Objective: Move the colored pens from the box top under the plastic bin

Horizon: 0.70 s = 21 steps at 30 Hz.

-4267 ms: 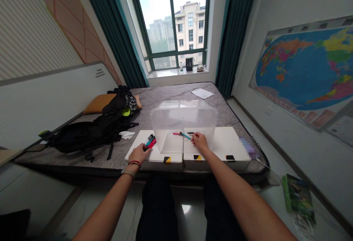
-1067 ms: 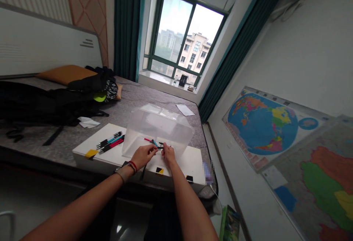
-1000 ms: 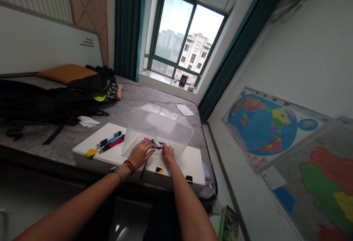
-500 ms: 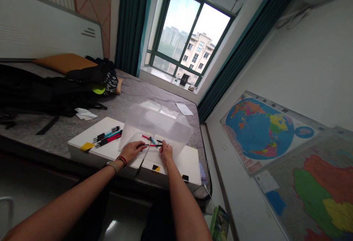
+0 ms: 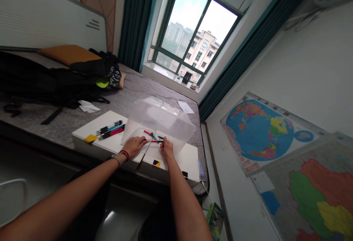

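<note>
A red and black pen (image 5: 154, 141) lies level between my two hands, at the mouth of a clear plastic bin (image 5: 162, 114). My left hand (image 5: 134, 147) pinches its left end. At its other end, my right hand (image 5: 167, 148) has thumb and fingers closed on the dark part. Just behind, on the floor of the bin, are several loose pen parts (image 5: 153, 136), red, teal and black; they are too small to tell apart. A row of pens (image 5: 110, 130) in black, teal and red rests left of the bin on a white box (image 5: 91, 125).
A second white box (image 5: 190, 156) stands under the bin's right side. Crumpled tissue (image 5: 88, 106), a black bag (image 5: 41, 83) and a sheet of paper (image 5: 185, 107) lie on the grey bed surface (image 5: 138, 83). The wall with maps (image 5: 260, 130) is on the right.
The camera view has shifted slightly. Both hands still hold the pen at the bin's mouth, and more of its red part shows between them. The row of pens looks unchanged.
</note>
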Each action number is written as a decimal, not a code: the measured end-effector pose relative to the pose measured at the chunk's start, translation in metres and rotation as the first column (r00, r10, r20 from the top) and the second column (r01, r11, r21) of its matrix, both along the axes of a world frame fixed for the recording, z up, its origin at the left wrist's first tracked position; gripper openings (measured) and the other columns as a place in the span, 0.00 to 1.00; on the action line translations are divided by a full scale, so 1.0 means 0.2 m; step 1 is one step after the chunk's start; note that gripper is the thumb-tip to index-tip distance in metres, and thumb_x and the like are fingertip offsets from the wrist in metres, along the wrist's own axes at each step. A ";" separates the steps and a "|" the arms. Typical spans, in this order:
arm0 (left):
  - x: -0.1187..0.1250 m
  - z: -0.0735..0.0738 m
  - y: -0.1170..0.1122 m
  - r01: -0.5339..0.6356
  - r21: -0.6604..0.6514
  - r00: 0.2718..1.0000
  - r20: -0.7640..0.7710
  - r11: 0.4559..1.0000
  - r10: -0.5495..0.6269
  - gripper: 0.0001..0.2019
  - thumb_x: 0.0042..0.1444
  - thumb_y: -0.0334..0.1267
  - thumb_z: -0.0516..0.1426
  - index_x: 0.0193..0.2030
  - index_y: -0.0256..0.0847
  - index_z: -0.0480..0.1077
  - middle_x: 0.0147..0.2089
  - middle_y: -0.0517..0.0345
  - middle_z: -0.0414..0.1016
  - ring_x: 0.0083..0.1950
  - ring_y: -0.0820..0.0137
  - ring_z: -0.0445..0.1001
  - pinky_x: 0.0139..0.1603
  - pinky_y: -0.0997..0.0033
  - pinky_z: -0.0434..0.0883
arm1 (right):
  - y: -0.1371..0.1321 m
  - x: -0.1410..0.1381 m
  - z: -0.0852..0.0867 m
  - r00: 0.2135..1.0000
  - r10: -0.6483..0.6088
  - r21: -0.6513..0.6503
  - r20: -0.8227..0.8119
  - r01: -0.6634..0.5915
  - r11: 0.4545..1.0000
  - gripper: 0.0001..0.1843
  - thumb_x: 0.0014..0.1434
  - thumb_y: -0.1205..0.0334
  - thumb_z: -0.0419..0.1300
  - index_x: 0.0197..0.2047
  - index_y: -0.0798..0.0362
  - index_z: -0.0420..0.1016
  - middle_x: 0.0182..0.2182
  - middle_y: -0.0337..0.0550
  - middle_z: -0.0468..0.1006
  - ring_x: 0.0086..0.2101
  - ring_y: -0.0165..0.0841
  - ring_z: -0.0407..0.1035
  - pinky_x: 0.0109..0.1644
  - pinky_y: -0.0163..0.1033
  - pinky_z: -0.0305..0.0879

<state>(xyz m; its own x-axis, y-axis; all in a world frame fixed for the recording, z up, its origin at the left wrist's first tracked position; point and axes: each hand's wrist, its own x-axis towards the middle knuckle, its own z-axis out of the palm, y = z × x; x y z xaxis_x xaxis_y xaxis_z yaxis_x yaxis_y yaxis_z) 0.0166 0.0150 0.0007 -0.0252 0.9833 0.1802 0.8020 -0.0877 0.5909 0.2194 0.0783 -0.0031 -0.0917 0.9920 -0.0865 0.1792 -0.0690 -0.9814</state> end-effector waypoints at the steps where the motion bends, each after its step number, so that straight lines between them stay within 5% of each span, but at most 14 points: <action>1: 0.00 0.00 0.00 0.009 0.011 1.000 -0.021 1.000 -0.009 0.21 0.64 0.54 0.44 0.40 0.44 0.72 0.34 0.51 0.74 0.40 0.62 0.72 0.46 0.67 0.62 | 0.00 0.00 0.00 1.000 0.002 -0.004 0.000 -0.002 1.000 0.28 0.64 0.42 0.46 0.21 0.51 0.64 0.16 0.38 0.66 0.16 0.27 0.56 0.20 0.32 0.53; 7: -0.01 0.01 -0.01 0.013 0.023 1.000 0.028 1.000 -0.014 0.22 0.65 0.52 0.42 0.36 0.43 0.71 0.35 0.51 0.75 0.41 0.63 0.73 0.44 0.69 0.63 | 0.00 0.00 0.00 0.997 0.029 0.010 -0.069 -0.029 1.000 0.26 0.62 0.42 0.49 0.22 0.52 0.65 0.17 0.37 0.66 0.16 0.26 0.56 0.19 0.31 0.52; 13: 0.00 0.01 -0.03 -0.028 0.145 0.996 0.091 0.989 0.015 0.21 0.60 0.58 0.49 0.49 0.46 0.67 0.37 0.57 0.78 0.38 0.64 0.75 0.36 0.70 0.64 | 0.00 0.00 -0.02 0.989 0.050 0.037 -0.138 -0.046 0.998 0.25 0.59 0.41 0.54 0.22 0.53 0.67 0.16 0.36 0.67 0.16 0.25 0.55 0.19 0.31 0.50; 21: 0.00 0.02 -0.04 0.025 0.213 0.999 0.023 0.977 -0.030 0.21 0.64 0.57 0.44 0.39 0.45 0.70 0.37 0.56 0.78 0.37 0.65 0.74 0.36 0.70 0.62 | 0.00 -0.01 0.00 0.987 0.023 0.024 -0.160 -0.019 1.000 0.26 0.58 0.40 0.54 0.21 0.54 0.67 0.15 0.36 0.67 0.15 0.24 0.55 0.18 0.32 0.49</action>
<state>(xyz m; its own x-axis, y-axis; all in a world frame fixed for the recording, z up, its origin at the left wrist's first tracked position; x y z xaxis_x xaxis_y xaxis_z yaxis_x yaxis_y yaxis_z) 0.0169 0.0071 0.0056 -0.0060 0.9230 0.3847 0.7824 -0.2352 0.5766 0.2181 0.0780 -0.0030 -0.1233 0.9913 -0.0467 0.0208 -0.0444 -0.9988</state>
